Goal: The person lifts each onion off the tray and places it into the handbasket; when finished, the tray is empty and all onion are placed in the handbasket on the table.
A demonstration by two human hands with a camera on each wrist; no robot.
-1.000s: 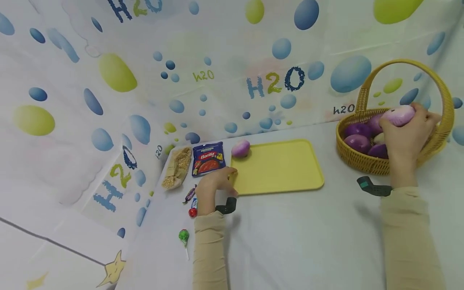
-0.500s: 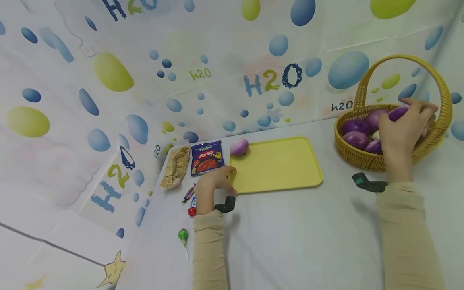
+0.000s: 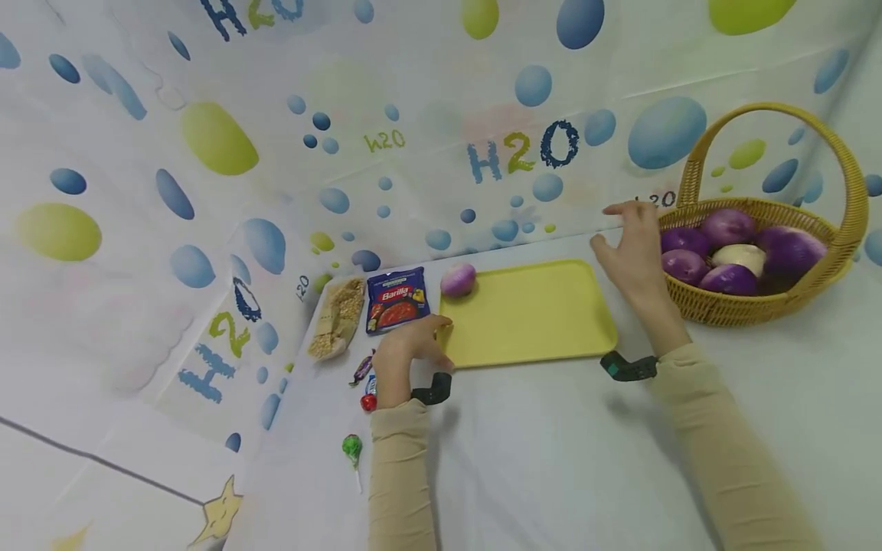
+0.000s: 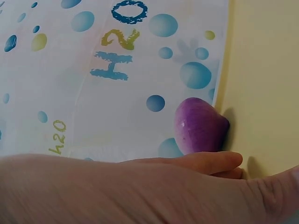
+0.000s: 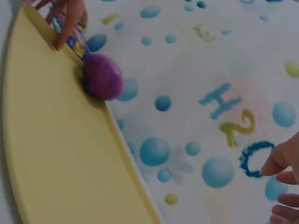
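A purple onion (image 3: 458, 281) sits at the far left corner of the yellow tray (image 3: 530, 314). My left hand (image 3: 406, 352) rests at the tray's left edge, thumb and fingers spread apart over the rim; in the left wrist view its fingers (image 4: 219, 161) lie close by the onion (image 4: 200, 126). Between the tray and the wicker basket (image 3: 723, 310), my right hand (image 3: 637, 256) hovers with fingers parted and nothing in its grasp. Several purple onions (image 3: 729, 227) and a pale, whitish round one (image 3: 739, 259) fill the basket.
Left of the tray lie a blue Barilla pouch (image 3: 396, 301) and a clear pack of beige kernels (image 3: 336, 317). Wrapped candies (image 3: 361, 369) and a green lollipop (image 3: 352, 446) are nearer the front. The basket's tall handle (image 3: 772, 109) arches up at the right.
My right hand has let go of an onion in the basket and moved left, out over the table beside the tray. My left hand has stayed at the tray's edge.
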